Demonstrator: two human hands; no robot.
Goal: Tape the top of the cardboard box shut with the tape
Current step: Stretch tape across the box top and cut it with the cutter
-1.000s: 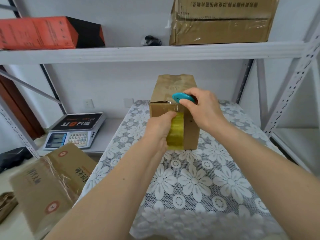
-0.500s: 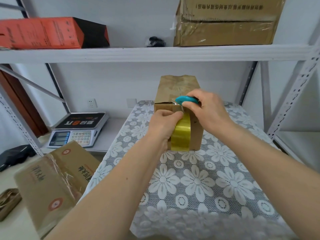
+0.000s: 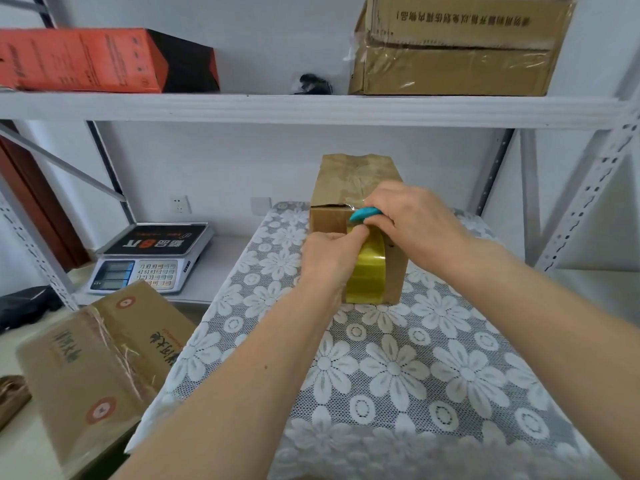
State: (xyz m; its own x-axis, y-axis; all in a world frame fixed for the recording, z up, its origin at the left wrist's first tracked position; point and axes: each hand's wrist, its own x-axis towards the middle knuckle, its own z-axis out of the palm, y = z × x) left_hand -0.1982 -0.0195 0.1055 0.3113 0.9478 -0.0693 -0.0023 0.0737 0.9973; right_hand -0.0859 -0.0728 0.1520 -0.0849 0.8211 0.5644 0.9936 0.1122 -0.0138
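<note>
A small brown cardboard box (image 3: 349, 178) stands on the table with the lace flower cloth (image 3: 398, 358). My left hand (image 3: 329, 258) grips a roll of yellowish tape (image 3: 369, 275) against the box's near face. My right hand (image 3: 412, 220) holds a small teal cutter (image 3: 365, 214) at the box's top front edge, just above the roll. A shiny strip of tape lies along the box top, partly hidden by my right hand.
A digital scale (image 3: 152, 261) sits on the low shelf to the left. A larger printed carton (image 3: 104, 358) stands at lower left. On the upper shelf (image 3: 242, 105) are an orange box (image 3: 86, 60) and a taped carton (image 3: 457, 46). Shelf posts rise on the right.
My right hand with the teal cutter has slid a little down towards the front edge of the box, nearer the roll. My left hand keeps the roll against the box front.
</note>
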